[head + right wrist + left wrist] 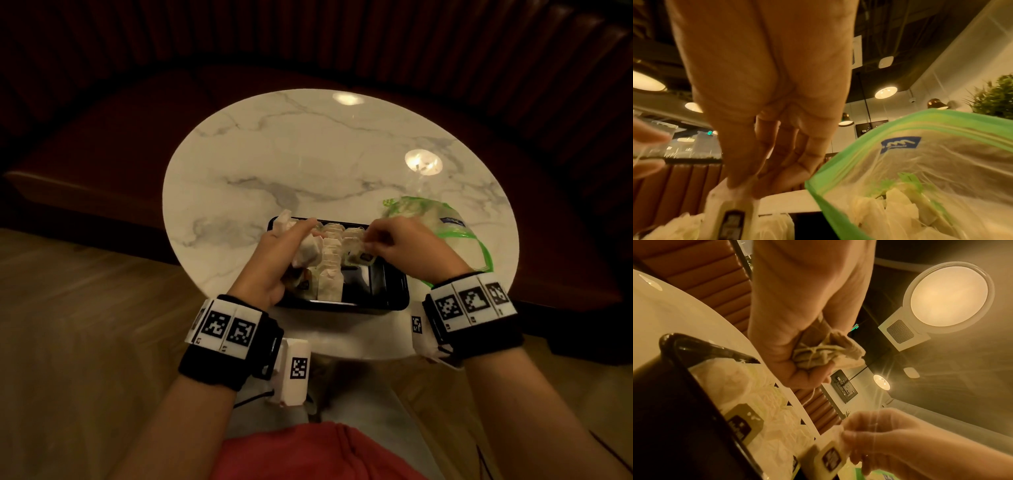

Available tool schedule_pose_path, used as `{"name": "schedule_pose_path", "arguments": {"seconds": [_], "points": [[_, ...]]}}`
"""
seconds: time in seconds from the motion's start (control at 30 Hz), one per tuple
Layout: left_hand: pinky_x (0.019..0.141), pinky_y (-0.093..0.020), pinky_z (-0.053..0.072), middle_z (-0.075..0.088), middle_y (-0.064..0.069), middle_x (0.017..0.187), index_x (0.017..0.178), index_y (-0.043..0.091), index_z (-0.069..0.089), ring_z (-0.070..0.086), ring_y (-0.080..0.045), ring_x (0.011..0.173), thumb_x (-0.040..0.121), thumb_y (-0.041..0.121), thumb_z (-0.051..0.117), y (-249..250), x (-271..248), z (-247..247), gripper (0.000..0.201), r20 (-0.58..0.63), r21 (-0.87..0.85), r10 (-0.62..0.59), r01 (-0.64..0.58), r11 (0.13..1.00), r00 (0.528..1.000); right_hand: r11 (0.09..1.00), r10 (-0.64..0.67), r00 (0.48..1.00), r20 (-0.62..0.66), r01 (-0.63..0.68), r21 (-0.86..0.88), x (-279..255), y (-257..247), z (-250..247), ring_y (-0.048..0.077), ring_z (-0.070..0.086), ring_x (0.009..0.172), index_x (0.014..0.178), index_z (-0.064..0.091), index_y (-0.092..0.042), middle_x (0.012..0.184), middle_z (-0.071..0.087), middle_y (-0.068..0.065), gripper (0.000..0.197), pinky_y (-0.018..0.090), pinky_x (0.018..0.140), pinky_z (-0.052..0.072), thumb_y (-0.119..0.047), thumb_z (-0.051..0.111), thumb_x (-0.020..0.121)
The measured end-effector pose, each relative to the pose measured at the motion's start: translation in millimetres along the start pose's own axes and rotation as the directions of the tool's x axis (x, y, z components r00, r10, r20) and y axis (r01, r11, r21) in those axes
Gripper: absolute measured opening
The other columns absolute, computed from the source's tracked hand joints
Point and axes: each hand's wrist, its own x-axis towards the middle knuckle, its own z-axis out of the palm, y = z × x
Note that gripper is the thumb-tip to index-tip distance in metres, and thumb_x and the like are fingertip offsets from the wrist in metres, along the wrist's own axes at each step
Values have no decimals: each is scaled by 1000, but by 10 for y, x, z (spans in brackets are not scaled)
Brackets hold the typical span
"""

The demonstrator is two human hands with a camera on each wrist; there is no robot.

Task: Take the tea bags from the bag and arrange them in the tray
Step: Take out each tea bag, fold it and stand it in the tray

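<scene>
A black tray sits at the near edge of the round marble table, with several white tea bags standing in rows in its left and far parts. My left hand hovers over the tray's left side and grips a bunch of tea bags. My right hand pinches one tea bag by its top, its tag hanging over the tray's middle. The clear zip bag with a green seal lies just right of the tray and holds more tea bags.
A dark red upholstered bench curves around the far side of the table. Wooden floor lies to the left. The tray's right part shows bare black bottom.
</scene>
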Motion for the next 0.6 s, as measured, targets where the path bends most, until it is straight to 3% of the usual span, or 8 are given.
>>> {"name": "schedule_pose_path", "arguments": {"seconds": [0.07,0.13,0.2,0.3,0.43,0.53,0.6], "points": [[46,-18,42,69,-6,83,107,8,68,60,-13,57,86,38,69,10,16,-20,37,-22,-46,-43,41,998,999,997,4,996,94,4,-82,54,-12,52,13,60,87,104,71,-12,91,66,-1,15,8,65,35,-13,61,93],[43,-16,41,67,0,69,99,16,65,61,-13,57,87,37,68,30,7,-33,24,-12,-73,-63,61,995,998,988,11,989,150,12,-152,118,-43,96,17,62,94,105,72,-10,101,69,5,17,15,74,39,-12,61,92],[45,-18,44,67,1,65,91,19,63,63,-13,57,90,35,65,49,0,-48,16,22,-101,-70,72,992,997,981,17,987,159,15,-194,200,-61,143,21,62,98,103,74,-9,106,68,9,17,21,77,40,-10,63,91],[48,-22,52,69,-3,68,99,15,62,65,-14,53,92,32,63,59,-2,-65,19,75,-170,-88,99,980,993,976,75,984,163,-39,-214,347,-46,237,24,63,99,101,74,-7,107,68,11,17,27,80,47,-7,63,88],[54,-29,58,70,-6,71,100,12,60,68,-17,59,92,30,61,54,7,-65,19,120,-235,-111,137,962,987,976,146,985,87,-130,-174,496,51,362,28,63,99,101,71,-9,111,64,15,15,32,86,51,-8,62,88],[55,-32,58,68,-11,87,107,11,58,70,-21,68,91,22,61,53,14,-64,19,126,-276,-98,130,952,987,977,177,983,55,-168,-130,511,89,396,28,63,96,98,70,-11,111,63,15,14,33,86,52,-7,62,88],[54,-33,57,65,-14,96,103,11,57,70,-23,74,91,14,60,55,17,-60,13,138,-296,-84,122,947,987,981,172,985,26,-169,-100,489,84,370,26,63,97,98,71,-9,109,65,14,15,31,85,51,-4,60,89]]}}
